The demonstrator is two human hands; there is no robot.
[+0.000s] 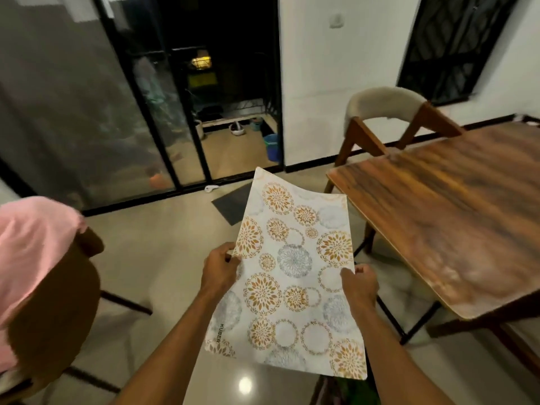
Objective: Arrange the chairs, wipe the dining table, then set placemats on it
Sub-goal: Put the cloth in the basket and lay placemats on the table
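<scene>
Table [455,217] rt end & blurry L chair [49,287] partly off-frame.

1. A dark doormat [230,206] is laid on the floor before the black-framed sliding glass door [87,112].
2. A blue bucket [272,147] is set beyond the doorway.
3. A wall switch [337,20] is mounted left of a grilled window [455,45].

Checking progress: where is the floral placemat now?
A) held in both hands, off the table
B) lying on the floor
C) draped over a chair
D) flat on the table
A: the left hand and right hand each grip a side edge of the placemat, which hangs over the floor beside the dining table.
</scene>
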